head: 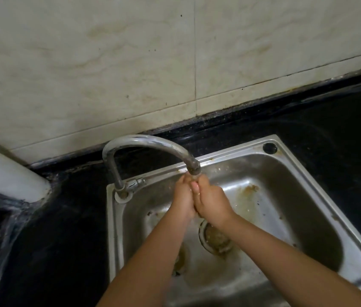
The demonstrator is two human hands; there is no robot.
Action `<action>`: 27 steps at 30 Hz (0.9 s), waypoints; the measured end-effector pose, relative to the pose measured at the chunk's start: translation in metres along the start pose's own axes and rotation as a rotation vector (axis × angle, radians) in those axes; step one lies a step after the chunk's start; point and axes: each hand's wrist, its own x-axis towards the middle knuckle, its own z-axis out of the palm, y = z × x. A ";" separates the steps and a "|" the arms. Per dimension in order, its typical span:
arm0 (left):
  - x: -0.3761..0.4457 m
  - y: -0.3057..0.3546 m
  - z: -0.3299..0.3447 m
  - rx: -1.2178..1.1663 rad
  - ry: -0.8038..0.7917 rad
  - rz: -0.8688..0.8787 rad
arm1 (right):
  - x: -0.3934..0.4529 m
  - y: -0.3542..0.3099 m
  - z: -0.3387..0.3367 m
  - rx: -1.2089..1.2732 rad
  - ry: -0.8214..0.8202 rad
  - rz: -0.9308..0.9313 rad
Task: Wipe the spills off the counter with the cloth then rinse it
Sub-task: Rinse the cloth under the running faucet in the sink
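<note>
Left hand [184, 199] and right hand [211, 201] pressed together under the tap [194, 168], fingers loosely curled, holding nothing visible

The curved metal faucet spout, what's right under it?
Both hands, left hand and right hand, pressed together over the steel sink below the curved metal faucet spout. Anything between the palms is hidden.

No readable text, label, brand, number or sign anywhere in view: none on the steel sink [303, 173], none on the curved tap [144, 141], none on the tiled wall [108, 63].
</note>
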 end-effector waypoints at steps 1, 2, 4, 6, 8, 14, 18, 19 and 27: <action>-0.002 -0.002 0.004 0.010 -0.012 -0.004 | 0.007 0.007 -0.002 -0.024 0.021 0.061; -0.003 -0.005 0.007 0.024 -0.036 -0.004 | 0.012 0.014 -0.006 -0.044 0.024 0.116; -0.009 -0.009 0.009 0.050 -0.079 0.005 | 0.020 0.026 -0.006 -0.059 0.029 0.177; -0.009 -0.010 0.004 0.060 -0.086 0.027 | 0.020 0.032 0.000 -0.010 0.071 0.213; -0.005 -0.008 -0.003 0.064 -0.050 0.067 | 0.016 0.033 0.001 0.166 0.153 0.239; -0.003 -0.005 -0.029 0.102 -0.119 0.132 | -0.004 0.037 -0.018 0.651 -0.001 0.350; -0.006 0.001 -0.036 0.287 -0.255 0.186 | -0.006 0.050 -0.022 0.751 -0.178 0.400; -0.007 0.004 -0.035 0.312 -0.245 0.191 | -0.005 0.053 -0.022 0.757 -0.157 0.422; -0.006 -0.002 -0.033 0.484 -0.009 0.355 | 0.016 0.034 -0.030 0.737 -0.412 0.555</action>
